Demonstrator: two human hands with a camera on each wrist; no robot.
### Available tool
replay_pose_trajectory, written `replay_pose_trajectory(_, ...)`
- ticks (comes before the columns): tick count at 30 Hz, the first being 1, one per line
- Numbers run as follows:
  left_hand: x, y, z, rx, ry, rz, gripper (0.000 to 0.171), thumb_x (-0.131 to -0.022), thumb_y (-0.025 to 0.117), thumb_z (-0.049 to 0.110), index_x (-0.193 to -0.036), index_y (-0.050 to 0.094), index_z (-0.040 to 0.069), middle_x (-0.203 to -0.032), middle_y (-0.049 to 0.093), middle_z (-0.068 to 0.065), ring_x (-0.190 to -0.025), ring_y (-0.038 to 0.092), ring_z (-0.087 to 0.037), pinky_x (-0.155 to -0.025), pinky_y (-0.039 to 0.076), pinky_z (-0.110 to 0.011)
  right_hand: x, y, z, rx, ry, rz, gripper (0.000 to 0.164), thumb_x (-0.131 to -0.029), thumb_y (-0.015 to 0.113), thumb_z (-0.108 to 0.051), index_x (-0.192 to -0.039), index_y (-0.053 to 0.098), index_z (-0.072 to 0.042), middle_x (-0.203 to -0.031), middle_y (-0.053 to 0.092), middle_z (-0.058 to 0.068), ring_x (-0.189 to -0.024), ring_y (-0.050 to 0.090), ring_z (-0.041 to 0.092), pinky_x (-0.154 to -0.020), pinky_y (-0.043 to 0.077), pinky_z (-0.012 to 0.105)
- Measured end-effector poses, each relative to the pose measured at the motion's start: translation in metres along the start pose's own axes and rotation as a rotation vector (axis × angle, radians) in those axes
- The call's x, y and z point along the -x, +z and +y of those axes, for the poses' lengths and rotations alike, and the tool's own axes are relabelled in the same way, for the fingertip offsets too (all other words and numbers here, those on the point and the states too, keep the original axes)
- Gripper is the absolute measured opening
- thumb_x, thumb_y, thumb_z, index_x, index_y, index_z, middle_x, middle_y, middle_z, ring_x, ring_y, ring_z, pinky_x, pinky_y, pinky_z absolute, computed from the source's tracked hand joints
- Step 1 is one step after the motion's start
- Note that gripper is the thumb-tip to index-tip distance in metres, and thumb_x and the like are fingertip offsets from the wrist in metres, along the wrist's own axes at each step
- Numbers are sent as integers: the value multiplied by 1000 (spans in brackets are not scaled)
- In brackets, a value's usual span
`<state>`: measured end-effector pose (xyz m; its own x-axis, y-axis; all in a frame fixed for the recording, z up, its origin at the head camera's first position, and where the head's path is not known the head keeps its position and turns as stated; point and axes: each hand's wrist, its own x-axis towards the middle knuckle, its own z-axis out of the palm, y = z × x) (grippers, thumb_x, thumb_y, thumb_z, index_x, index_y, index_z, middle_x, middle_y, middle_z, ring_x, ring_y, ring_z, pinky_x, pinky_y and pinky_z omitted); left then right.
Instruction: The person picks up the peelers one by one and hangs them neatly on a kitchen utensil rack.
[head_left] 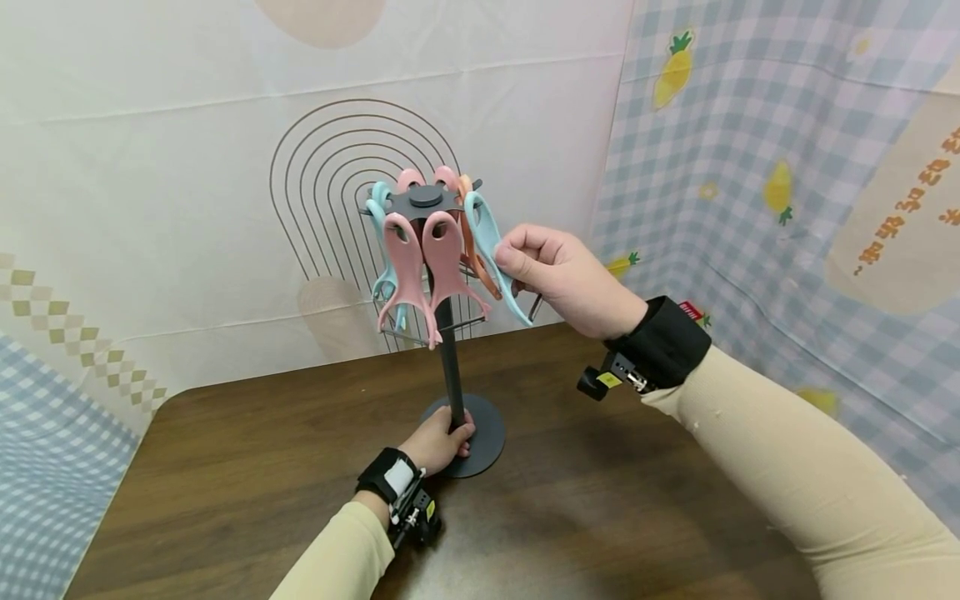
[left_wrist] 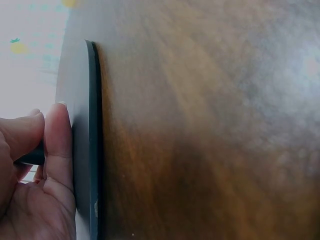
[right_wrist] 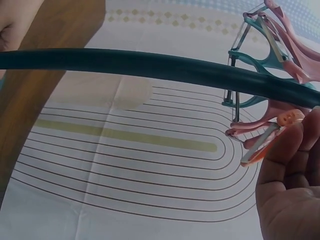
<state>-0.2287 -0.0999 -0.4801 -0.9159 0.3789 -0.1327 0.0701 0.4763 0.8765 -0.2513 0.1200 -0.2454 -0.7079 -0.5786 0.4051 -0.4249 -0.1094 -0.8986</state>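
A dark rack with a post (head_left: 450, 358) and round base (head_left: 489, 442) stands on the table, Y-shaped peelers hanging round its top (head_left: 425, 197). My left hand (head_left: 438, 442) grips the post low down, just above the base. Up at the rack's right side, my right hand (head_left: 557, 271) pinches the handle of a light blue peeler (head_left: 486, 229), whose top end overlaps the rack's edge in the head view. Behind it hangs an orange peeler (head_left: 470, 246). Two pink peelers (head_left: 444, 258) face the front, and more blue peelers (head_left: 386, 283) hang at the left.
The brown wooden table (head_left: 247, 467) ends at a back edge close behind the rack. A pale cloth (head_left: 172, 208) with curved line patterns hangs behind, and a checked cloth (head_left: 720, 167) with pineapples is on the right.
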Motion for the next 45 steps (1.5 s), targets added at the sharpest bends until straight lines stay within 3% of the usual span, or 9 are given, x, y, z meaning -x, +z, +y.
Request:
replay_pose_trajectory(14, -1, 3, 3, 0, 9, -10, 11, -101, 51, 9, -98, 55, -1, -79, 54, -8, -68, 59, -16, -64, 53, -30, 4, 2, 3, 41, 49, 115, 17, -99, 57, -16, -109, 55, -3, -96, 60, 11, -88, 54, 26, -80, 47, 33)
replay_pose_trajectory(19, -4, 3, -1, -20, 18, -11, 10, -100, 53, 11, -98, 56, 2, -79, 55, -7, -69, 60, -16, -64, 52, -29, 11, -6, 11, 174, 62, 189, 22, -97, 61, -24, -108, 58, -6, -101, 54, 13, -92, 49, 31, -83, 43, 35)
replay_pose_trajectory(24, -4, -1, -3, -9, 39, -11, 9, -99, 56, 10, -98, 55, 1, -77, 55, -7, -69, 60, -17, -65, 52, -30, 21, -15, 36, 303, 103, 224, 25, -98, 59, -29, -109, 59, -7, -99, 55, 12, -85, 50, 28, -74, 43, 35)
replay_pose_trajectory(30, 3, -4, -4, 55, 22, 6, 23, -98, 56, 8, -114, 48, -6, -83, 59, -11, -72, 63, -18, -66, 55, -32, 47, -8, 83, 610, 150, 206, 17, -96, 62, -26, -105, 60, -12, -94, 60, 2, -80, 56, 17, -71, 48, 34)
replay_pose_trajectory(34, 11, -12, 3, 53, 15, 39, 42, -99, 56, 11, -131, 35, -5, -106, 59, -18, -79, 67, -23, -70, 56, -35, 67, 3, 112, 818, 189, 166, 19, -95, 63, -25, -109, 60, -13, -102, 58, 2, -91, 58, 17, -78, 49, 34)
replay_pose_trajectory(38, 25, -28, 9, -140, 54, 154, 51, -98, 59, 16, -138, 34, -2, -124, 52, -21, -94, 64, -28, -80, 53, -40, 79, 13, 132, 1031, 204, 115, 36, -94, 63, -33, -121, 58, -9, -121, 58, 9, -110, 56, 24, -90, 48, 40)
replay_pose_trajectory(41, 41, -42, 6, -416, 56, 294, 58, -96, 61, 25, -142, 35, -1, -129, 50, -26, -109, 56, -38, -90, 47, -50, 86, 19, 142, 1150, 216, 81, 54, -93, 63, -43, -132, 53, -7, -137, 50, 15, -125, 48, 31, -100, 41, 48)
replay_pose_trajectory(43, 54, -51, 2, -589, -1, 360, 69, -96, 60, 37, -147, 30, 1, -137, 43, -29, -120, 45, -48, -98, 37, -61, 89, 22, 147, 1205, 243, 60, 66, -91, 61, -51, -139, 49, -8, -146, 42, 17, -133, 40, 35, -105, 34, 53)
replay_pose_trajectory(45, 67, -59, -4, -711, -90, 373, 81, -94, 53, 54, -152, 23, 5, -147, 32, -30, -130, 28, -56, -102, 23, -70, 92, 25, 152, 1241, 278, 37, 76, -90, 56, -61, -145, 42, -11, -151, 35, 16, -137, 32, 36, -108, 28, 55)
